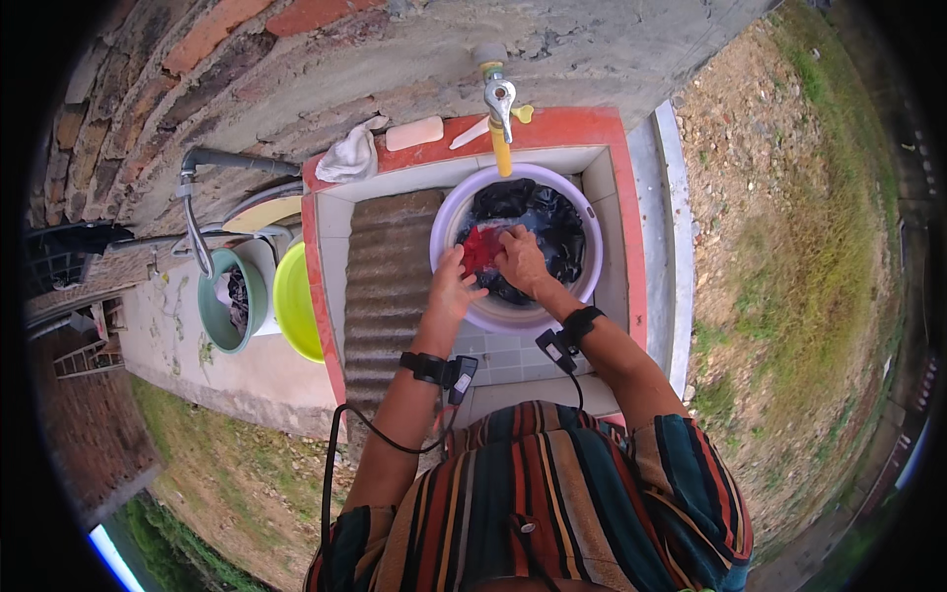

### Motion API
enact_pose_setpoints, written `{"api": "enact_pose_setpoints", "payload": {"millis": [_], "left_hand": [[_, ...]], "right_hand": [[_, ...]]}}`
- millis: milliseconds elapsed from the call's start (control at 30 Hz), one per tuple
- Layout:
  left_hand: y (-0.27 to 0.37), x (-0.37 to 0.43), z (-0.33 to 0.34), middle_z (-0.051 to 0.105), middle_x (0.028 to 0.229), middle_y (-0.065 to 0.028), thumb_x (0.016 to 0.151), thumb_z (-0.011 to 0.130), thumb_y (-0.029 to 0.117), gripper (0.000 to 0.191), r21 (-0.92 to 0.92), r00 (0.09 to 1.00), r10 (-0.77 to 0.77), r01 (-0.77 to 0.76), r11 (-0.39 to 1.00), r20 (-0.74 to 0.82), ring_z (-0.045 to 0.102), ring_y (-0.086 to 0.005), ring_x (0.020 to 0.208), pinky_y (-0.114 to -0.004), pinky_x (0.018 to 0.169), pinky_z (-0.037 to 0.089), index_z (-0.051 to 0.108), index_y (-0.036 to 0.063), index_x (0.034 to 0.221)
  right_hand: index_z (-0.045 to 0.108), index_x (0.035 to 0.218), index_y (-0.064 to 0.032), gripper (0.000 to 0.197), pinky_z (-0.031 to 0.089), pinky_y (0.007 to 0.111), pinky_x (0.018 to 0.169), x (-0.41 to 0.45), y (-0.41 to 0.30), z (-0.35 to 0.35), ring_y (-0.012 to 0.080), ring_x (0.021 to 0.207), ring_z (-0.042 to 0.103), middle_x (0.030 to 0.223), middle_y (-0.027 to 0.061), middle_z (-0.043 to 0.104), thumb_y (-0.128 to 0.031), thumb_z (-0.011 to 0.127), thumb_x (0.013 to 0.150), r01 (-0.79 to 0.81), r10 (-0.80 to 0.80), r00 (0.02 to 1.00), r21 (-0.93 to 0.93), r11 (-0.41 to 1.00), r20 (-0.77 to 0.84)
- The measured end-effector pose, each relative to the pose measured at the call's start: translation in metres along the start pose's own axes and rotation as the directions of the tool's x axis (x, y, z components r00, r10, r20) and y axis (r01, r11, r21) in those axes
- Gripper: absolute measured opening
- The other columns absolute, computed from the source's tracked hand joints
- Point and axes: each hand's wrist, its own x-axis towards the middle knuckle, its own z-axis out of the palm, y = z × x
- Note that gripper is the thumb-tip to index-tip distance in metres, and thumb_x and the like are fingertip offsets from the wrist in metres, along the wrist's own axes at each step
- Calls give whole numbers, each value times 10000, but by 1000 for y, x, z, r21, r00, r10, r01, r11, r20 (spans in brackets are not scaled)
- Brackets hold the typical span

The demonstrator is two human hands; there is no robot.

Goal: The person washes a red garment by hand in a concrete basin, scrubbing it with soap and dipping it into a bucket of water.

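A lilac plastic basin (pixel 442 222) stands in a tiled sink, with dark wet cloth (pixel 558 214) lying in sudsy water. Bunched at its middle is a piece of red cloth (pixel 479 250), which my right hand (pixel 522 259) grips from above with curled fingers. My left hand (pixel 450 287) is over the near left side of the basin, fingers spread, the tips close to the red cloth. Whether those tips touch it I cannot tell. Directly above the basin's far rim hangs the yellow spout of a metal tap (pixel 500 96).
A ribbed washboard slab (pixel 392 288) fills the sink's left side. On the red ledge (pixel 577 126) lie a white rag (pixel 349 157), a pale bar (pixel 414 133) and a white handle-like object (pixel 470 133). Left of the sink are a yellow-green basin (pixel 296 303) and a green bucket (pixel 255 296) holding cloth.
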Motion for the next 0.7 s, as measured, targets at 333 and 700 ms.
{"api": "enact_pose_setpoints", "payload": {"millis": [333,700], "left_hand": [[0,-16,12,578,876,-75,892,524,347,335,-284,790,279,-139,949,545,576,-190,811,-326,718,481,529,55,1056],[-26,-16,20,578,1069,-88,924,480,252,282,-195,954,240,-204,959,181,578,-203,966,-343,856,467,510,36,1103]], "right_hand": [[473,677,-36,140,425,371,602,-30,-99,-37,306,690,506,736,110,482,-91,601,664,329,-181,925,468,820,-334],[575,700,-57,242,468,443,593,23,-15,-17,363,619,562,667,151,547,-262,509,811,-28,42,956,54,998,-290]]}}
